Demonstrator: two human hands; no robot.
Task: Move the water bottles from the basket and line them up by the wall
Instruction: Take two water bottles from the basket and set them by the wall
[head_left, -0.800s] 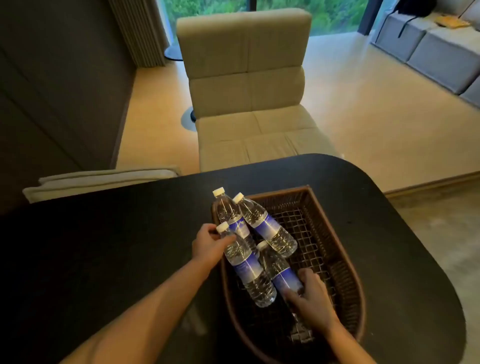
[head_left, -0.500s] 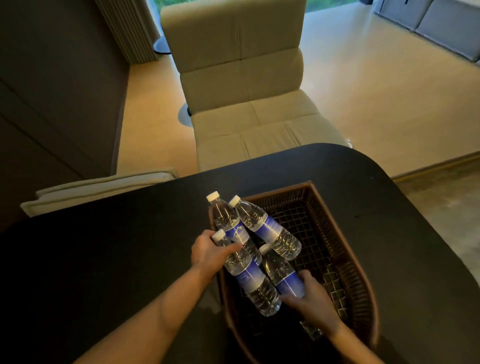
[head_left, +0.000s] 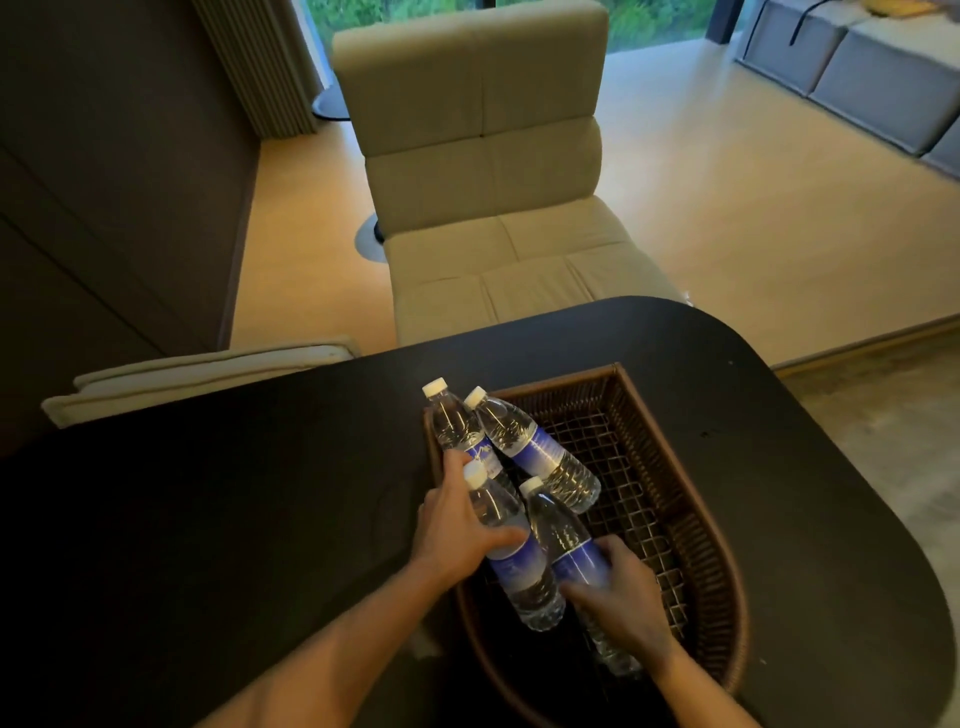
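Note:
A brown wicker basket (head_left: 670, 483) sits on the black table (head_left: 208, 519) and holds several clear water bottles with blue labels and white caps. My left hand (head_left: 457, 525) is wrapped around the upper part of the near left bottle (head_left: 519, 571). My right hand (head_left: 618, 597) grips the near right bottle (head_left: 563, 535) at its label. Two more bottles, a far left bottle (head_left: 451, 421) and a far right bottle (head_left: 535, 449), lean on the basket's far left corner. The dark wall (head_left: 104, 182) is at the left.
A beige chair (head_left: 488, 171) stands beyond the table's far edge. A second beige cushion (head_left: 197, 369) shows at the table's left rear. A grey sofa (head_left: 857, 73) is at the far right. The table's rounded edge curves on the right.
My left hand has slid from the bottle's cap down onto its neck and closed around it. My right hand keeps its hold on the near right bottle.

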